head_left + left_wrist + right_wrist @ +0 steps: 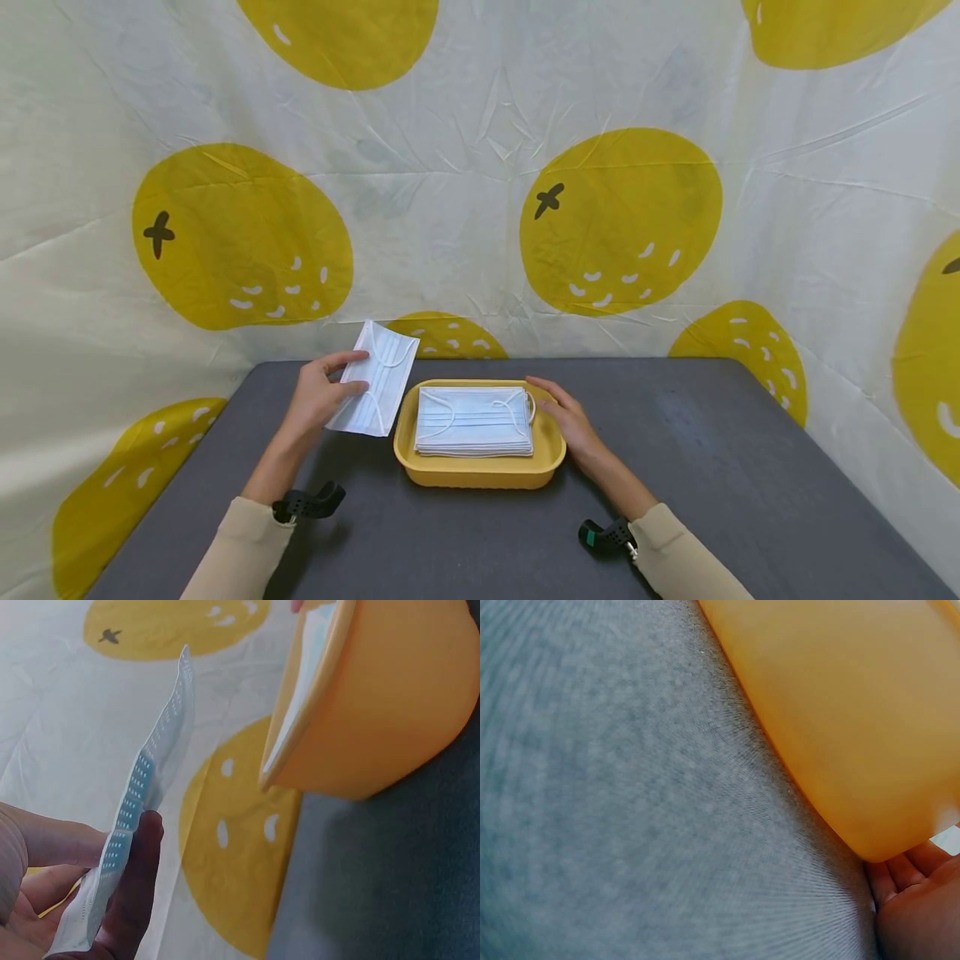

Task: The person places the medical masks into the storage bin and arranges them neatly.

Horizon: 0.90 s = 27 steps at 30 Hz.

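A pale blue, pleated face mask [386, 375] with white ear loops is pinched by its left side in my left hand [317, 398], held up left of the yellow tray [480, 478]. Seen edge-on in the left wrist view, the mask [129, 806] sits between the thumb and fingers. A neat stack of similar masks [472, 422] lies in the tray, ear loops on top. My right hand [576, 427] holds the tray's right end, thumb at the rim. In the right wrist view its fingers [904, 871] bend against the tray's outer wall and are partly hidden.
The tray stands on a dark grey table [712, 467]. Behind it hangs a white cloth [450, 250] printed with large yellow fruit. Each wrist wears a black band [307, 502] below a beige sleeve [243, 542].
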Tool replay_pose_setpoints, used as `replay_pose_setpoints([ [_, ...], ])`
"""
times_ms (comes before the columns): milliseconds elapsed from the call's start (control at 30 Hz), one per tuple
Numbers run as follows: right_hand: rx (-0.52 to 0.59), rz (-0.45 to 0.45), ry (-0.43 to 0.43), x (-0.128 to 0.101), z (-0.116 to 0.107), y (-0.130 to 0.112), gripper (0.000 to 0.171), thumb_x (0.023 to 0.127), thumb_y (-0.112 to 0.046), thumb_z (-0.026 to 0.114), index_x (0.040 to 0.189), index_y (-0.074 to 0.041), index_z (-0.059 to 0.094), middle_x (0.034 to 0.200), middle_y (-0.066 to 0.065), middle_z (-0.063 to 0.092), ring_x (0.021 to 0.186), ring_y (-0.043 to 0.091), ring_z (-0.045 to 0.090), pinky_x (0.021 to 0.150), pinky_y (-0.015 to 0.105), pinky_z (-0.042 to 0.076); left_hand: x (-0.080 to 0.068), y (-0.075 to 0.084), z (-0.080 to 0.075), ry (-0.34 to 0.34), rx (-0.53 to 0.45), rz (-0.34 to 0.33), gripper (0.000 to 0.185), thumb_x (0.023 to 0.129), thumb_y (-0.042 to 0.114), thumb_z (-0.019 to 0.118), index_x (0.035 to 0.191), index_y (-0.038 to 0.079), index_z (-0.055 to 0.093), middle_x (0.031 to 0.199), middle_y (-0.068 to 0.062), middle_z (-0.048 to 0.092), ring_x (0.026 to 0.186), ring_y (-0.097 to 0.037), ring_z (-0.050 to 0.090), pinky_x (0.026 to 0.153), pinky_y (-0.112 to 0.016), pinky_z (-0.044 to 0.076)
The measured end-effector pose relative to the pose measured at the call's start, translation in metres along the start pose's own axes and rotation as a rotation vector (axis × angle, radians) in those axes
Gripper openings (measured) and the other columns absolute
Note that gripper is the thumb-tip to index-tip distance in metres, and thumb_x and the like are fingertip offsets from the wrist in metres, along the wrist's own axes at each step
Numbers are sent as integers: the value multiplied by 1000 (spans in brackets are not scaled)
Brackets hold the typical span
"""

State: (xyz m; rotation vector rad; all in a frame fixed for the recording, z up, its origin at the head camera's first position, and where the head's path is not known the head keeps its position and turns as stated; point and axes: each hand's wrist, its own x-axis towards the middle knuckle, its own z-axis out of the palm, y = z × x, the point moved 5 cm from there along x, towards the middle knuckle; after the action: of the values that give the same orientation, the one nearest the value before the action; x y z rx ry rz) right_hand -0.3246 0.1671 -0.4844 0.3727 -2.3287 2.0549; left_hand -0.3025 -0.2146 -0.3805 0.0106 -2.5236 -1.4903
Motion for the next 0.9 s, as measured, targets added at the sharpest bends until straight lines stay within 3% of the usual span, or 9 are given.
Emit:
replay_pose_setpoints([
  [267,10,2,-4,0,-1,0,45,107,-9,44,152,-8,52,164,13,41,155,31,30,127,51,23,-3,5,11,-30,-30,15,49,91,1,72,139,7,65,152,-17,53,122,-34,58,91,-31,51],
  [567,-2,29,-6,-2,-1,0,45,109,-14,44,153,-13,51,165,12,38,156,32,30,126,52,25,-7,11,17,-48,-101,1,49,92,2,71,140,10,65,150,-18,54,114,-32,65,78,-26,55],
  [767,0,25,-4,-1,-1,-2,44,109,-14,45,152,-12,51,165,11,39,156,31,30,127,51,24,-6,17,25,-66,-113,18,47,92,-1,70,138,10,66,148,-19,55,105,-31,68,76,-29,58],
  [900,1,27,-6,-1,1,-3,44,109,-13,45,153,-12,51,165,11,38,156,31,29,127,51,24,-3,22,33,-77,-109,35,47,92,-3,69,136,10,68,150,-18,54,108,-33,66,80,-31,57],
])
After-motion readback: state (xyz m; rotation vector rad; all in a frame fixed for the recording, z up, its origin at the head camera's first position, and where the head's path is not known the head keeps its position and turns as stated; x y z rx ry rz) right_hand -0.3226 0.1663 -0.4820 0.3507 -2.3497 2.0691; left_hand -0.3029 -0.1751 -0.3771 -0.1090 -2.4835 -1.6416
